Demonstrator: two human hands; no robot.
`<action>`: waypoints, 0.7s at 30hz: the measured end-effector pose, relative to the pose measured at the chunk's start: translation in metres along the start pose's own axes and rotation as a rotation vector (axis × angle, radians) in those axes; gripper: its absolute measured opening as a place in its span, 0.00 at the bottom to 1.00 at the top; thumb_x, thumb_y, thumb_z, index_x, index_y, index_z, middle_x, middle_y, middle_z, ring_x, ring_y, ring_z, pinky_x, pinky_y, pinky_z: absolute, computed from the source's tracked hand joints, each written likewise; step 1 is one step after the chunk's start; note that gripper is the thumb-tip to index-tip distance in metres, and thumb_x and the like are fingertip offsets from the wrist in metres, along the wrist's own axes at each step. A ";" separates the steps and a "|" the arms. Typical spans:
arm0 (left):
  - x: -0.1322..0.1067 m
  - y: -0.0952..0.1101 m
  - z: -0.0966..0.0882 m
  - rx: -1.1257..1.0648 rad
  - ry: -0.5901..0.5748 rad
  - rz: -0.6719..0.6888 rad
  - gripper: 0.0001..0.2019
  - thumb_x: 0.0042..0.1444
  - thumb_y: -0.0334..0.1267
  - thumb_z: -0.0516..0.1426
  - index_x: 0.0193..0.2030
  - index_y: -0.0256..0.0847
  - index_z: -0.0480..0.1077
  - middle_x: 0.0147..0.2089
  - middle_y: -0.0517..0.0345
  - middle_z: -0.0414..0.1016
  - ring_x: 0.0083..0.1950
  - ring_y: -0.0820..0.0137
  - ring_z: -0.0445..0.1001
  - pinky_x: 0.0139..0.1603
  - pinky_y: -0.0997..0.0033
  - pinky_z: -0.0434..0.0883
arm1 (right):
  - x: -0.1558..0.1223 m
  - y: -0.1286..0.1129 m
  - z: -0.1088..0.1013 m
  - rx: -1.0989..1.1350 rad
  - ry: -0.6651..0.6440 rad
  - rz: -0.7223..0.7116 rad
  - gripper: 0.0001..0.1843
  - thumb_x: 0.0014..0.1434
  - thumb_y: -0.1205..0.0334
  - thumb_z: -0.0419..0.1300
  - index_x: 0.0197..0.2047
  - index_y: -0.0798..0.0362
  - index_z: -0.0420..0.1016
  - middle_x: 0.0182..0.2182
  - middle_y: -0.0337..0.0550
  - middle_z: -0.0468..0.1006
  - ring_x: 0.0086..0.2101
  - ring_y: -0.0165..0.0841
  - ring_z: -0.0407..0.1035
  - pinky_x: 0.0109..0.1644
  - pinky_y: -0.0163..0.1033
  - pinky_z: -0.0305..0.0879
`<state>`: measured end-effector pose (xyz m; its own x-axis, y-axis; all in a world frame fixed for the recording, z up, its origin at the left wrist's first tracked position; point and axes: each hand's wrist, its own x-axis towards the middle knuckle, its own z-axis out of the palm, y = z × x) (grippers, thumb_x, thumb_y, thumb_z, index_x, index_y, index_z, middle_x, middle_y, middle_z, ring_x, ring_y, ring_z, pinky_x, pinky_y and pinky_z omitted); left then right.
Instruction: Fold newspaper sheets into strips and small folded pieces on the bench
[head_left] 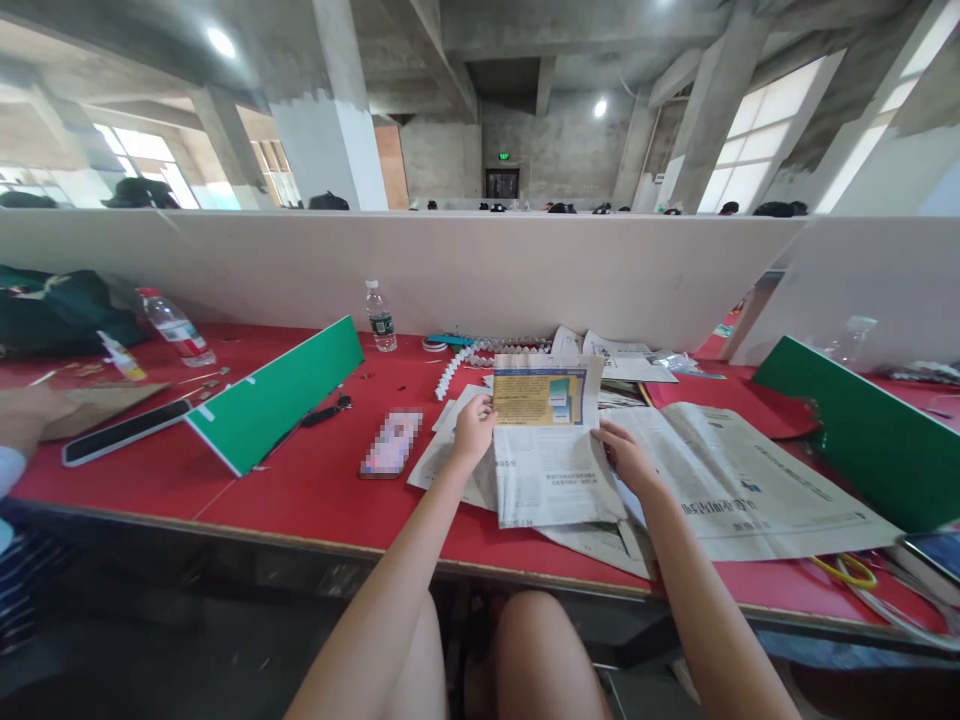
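A folded newspaper sheet (546,440) with a yellow and blue advert at its top lies on the red table (300,485) in front of me. My left hand (474,428) grips its left edge, fingers curled round the paper. My right hand (624,452) pinches its right edge. More newspaper (742,480) is spread flat to the right, and further sheets lie under the folded one.
A phone (391,443) lies left of the paper. Green dividers (277,392) (862,430) stand on both sides. A water bottle (382,316) and a white paper chain (480,350) sit near the back partition. Another person's hand (19,420) and a second bottle (176,328) are at far left.
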<state>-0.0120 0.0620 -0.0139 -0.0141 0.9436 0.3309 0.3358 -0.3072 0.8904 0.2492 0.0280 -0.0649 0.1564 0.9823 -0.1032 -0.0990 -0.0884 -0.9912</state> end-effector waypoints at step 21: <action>-0.062 0.044 0.026 -0.136 -0.691 -0.437 0.46 0.50 0.57 0.58 0.69 0.43 0.40 0.62 0.38 0.62 0.54 0.57 0.69 0.47 0.61 0.69 | -0.027 -0.021 0.007 0.074 -0.117 0.159 0.21 0.49 0.41 0.56 0.37 0.50 0.73 0.30 0.44 0.79 0.33 0.41 0.73 0.35 0.43 0.68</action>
<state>0.0282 -0.0071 -0.0035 0.4796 0.8312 -0.2811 0.3172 0.1345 0.9388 0.2398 0.0045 -0.0404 0.0180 0.9697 -0.2435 -0.1862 -0.2360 -0.9537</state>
